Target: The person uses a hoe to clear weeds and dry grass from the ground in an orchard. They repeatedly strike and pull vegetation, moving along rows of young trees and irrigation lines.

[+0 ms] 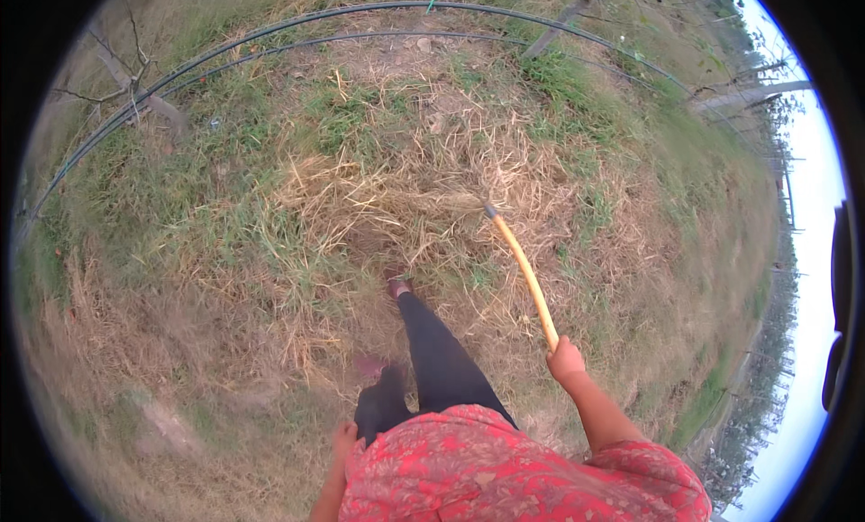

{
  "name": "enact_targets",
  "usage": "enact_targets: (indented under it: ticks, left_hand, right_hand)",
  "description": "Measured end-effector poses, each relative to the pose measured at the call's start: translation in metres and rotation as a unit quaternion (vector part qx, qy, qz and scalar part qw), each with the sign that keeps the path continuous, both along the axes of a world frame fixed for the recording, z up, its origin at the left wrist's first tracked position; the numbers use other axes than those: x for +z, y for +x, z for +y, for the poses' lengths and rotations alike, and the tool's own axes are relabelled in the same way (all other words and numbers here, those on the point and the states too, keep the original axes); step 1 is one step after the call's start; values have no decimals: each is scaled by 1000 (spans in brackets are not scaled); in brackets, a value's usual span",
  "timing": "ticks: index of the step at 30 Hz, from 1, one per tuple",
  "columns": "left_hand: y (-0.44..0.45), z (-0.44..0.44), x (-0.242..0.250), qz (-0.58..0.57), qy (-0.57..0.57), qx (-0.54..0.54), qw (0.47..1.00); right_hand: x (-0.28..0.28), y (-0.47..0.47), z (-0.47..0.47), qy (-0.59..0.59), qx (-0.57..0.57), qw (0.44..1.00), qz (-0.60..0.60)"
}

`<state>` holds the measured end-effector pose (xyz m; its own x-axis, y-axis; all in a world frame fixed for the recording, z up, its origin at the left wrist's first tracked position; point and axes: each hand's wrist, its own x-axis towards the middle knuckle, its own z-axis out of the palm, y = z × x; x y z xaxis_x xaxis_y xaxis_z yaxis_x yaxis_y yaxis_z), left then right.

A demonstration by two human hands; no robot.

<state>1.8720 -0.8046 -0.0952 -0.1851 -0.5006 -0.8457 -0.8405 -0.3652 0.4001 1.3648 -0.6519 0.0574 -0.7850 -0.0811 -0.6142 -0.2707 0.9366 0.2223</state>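
Observation:
My right hand [566,362] is closed around the near end of a long, light wooden handle [526,272]. A dark metal socket [490,211] caps its far end, which reaches the dry cut grass [466,201]; any blade beyond it is hidden or too blurred to make out. At my left hip, beside the red patterned shirt, hangs my left hand [346,435], blurred, and whether it holds anything cannot be told. My dark-trousered legs stand below, one foot in a reddish shoe [397,283] at the edge of the straw.
Dark hoses or cables [378,6] run across the far side, with a green tie [430,6]. Bare branching trunks stand at the left [159,106], the upper right [557,29] and the far right [750,98]. Green tufts [554,79] grow among dry grass.

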Motion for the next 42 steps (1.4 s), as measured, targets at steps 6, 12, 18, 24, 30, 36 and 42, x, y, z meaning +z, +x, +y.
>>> enact_targets:
  ticks: [6,12,18,24,30,36,42]
  left_hand:
    - [28,2,-10,33,7,68,997]
    - [35,7,-13,17,-7,41,999]
    - [27,32,-5,19,9,145,989]
    - [-9,64,0,-13,31,224,974]
    - [-48,100,6,-20,-14,279,960]
    - [-57,118,9,-58,8,300,952]
    - [-36,105,8,-77,32,282,956]
  right_hand:
    - [49,112,89,44,-11,998,-31]
    - [29,89,52,-30,28,999,-1]
    - [2,11,-85,-128,117,985,11]
    - [-45,-21,-298,-234,259,936,-48]
    - [-102,0,-501,-214,357,903,-111]
    - [-173,-2,-534,-131,383,909,-104]
    - [-162,-88,-317,-3,251,964,-85]
